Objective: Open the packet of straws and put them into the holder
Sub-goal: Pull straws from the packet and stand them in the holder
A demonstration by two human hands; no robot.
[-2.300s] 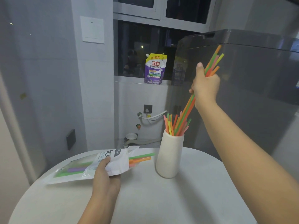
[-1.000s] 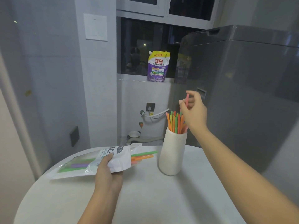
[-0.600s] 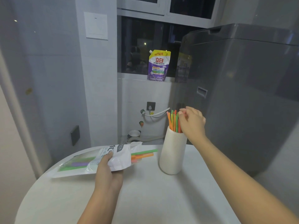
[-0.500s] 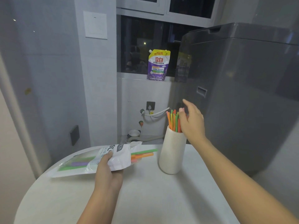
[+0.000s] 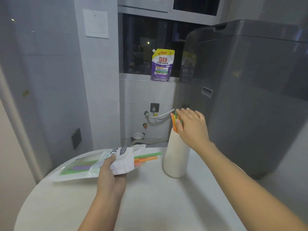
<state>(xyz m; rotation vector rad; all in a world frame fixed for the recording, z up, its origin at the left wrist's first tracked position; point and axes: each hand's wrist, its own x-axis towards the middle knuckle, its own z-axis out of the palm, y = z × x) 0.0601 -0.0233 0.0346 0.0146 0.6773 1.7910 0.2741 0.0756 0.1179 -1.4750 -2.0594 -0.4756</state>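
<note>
My left hand (image 5: 111,174) grips the straw packet (image 5: 100,162) near its torn mouth, thumb on top, packet lying flat on the round white table (image 5: 150,202). Print on the packet is partly readable as dark characters by my thumb, too creased to make out. Green, orange and pink straw ends (image 5: 146,158) stick out of the mouth toward the holder; more green and purple ones show through the clear window to the left of my grip. My right hand (image 5: 191,126) sits with fingers relaxed and spread over the straws in the holder (image 5: 175,120), touching their tips, not pinching any. The white ribbed holder (image 5: 175,157) stands upright just right of the packet mouth, under that hand. Most of those straws are hidden behind my palm. Beyond, on the sill: a purple pouch (image 5: 162,65) with yellow top, reads "150克" and "立白", smaller text unreadable. Grey washing machine (image 5: 250,90) beyond my right hand, cut off at frame edge. Tiled wall, dark window, white hose (image 5: 160,115) beside the straw tips.
</note>
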